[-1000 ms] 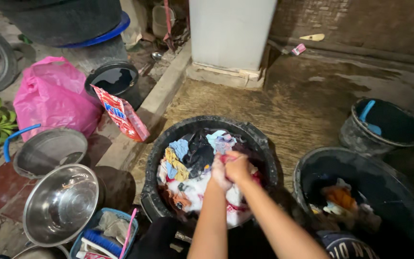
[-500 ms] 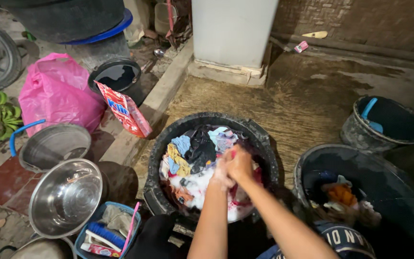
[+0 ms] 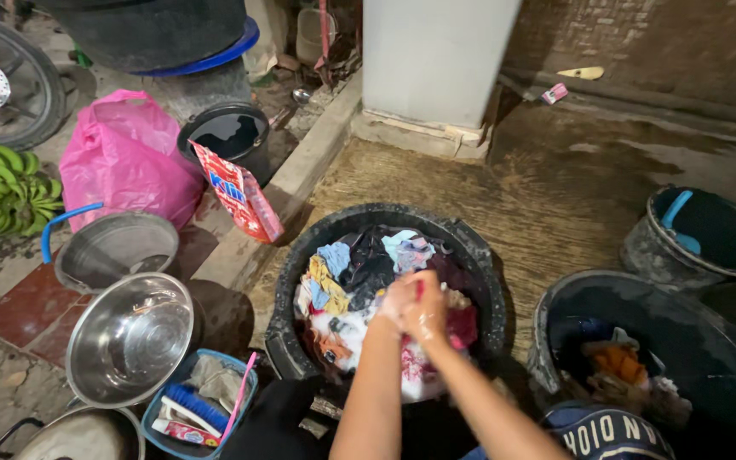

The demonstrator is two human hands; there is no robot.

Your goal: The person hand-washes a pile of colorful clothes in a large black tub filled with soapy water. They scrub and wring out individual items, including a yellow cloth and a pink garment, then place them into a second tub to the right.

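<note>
The washing is looking only partly done: the black tub (image 3: 293, 281) is holding a big heap of wet clothes (image 3: 359, 281) waiting their turn, and a second black tub (image 3: 555, 328) on the right is holding just a few pieces. The left hand (image 3: 398, 302) and the right hand (image 3: 426, 313) are pressing together over the middle of the heap, and the fingers are curling tight around a bit of red and white cloth (image 3: 419, 362) and squeezing it. The cloth is hanging down wet and wrinkly from the hands into the first tub. The clothes are showing many colours, blue, yellow, white, red and dark ones, all tangling together. A shiny metal bowl (image 3: 129, 336), a pink bag (image 3: 125, 162) and a soap packet (image 3: 240, 192) are sitting nearby on the left.
</note>
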